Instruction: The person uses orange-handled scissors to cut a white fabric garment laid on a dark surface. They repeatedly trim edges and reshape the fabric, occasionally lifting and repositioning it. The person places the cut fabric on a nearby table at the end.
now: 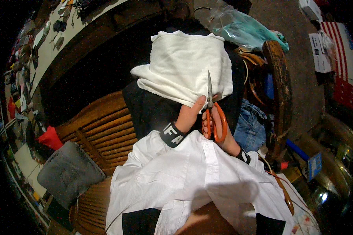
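Observation:
A folded white cloth (190, 62) lies over the dark fabric (141, 102) on my lap. My left hand (190, 113) grips its near edge, thumb on top and the other fingers hidden underneath. Orange-handled scissors (222, 119) are in my right hand (223, 137), with curled fingers showing through the handles; the silver blades point away from me and lie along the cloth, looking closed. My white shirt (164, 168) spreads below both hands.
A wooden bench (94, 125) with a grey cushion (66, 172) is at left, beside a long cluttered surface (51, 58). At right are a wooden armrest (276, 90), jeans (247, 133) and several boxes (319, 53). A clear plastic bag (239, 27) lies beyond the cloth.

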`<state>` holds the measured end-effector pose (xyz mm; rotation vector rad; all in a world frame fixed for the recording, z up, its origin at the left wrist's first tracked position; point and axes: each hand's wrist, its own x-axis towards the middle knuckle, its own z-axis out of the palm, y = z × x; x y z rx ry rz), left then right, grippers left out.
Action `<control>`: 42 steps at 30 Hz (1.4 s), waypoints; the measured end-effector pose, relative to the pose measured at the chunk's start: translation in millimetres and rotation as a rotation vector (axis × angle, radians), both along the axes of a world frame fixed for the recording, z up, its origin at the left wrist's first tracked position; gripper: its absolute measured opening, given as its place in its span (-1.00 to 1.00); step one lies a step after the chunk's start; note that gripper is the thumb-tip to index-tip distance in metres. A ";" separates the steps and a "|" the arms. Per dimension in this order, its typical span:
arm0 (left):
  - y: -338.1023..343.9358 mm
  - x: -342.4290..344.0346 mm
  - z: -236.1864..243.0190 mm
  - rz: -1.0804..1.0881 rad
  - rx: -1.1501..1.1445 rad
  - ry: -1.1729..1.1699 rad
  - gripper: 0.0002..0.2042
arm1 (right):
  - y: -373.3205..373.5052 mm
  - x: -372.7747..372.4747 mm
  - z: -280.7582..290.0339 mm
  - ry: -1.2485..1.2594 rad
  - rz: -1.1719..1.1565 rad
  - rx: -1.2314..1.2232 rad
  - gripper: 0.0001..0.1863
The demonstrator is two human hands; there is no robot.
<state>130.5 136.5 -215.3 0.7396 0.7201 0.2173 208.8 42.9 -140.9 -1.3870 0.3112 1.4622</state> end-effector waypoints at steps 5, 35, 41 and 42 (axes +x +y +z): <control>-0.3 -3.8 3.8 -0.012 0.002 0.035 -0.61 | -3.6 2.1 -11.7 -0.087 0.157 -0.066 -0.56; -7.0 -16.2 -2.4 0.023 0.048 -0.059 -0.61 | -2.5 6.8 -14.9 -0.035 0.040 -0.025 -0.65; -4.7 -17.1 -0.4 0.009 -0.004 -0.121 -0.70 | -2.7 4.5 -17.3 0.016 -0.027 0.070 -0.67; -4.8 -17.1 1.1 0.025 -0.007 -0.123 -0.73 | -2.2 4.3 -17.8 0.027 -0.037 0.063 -0.67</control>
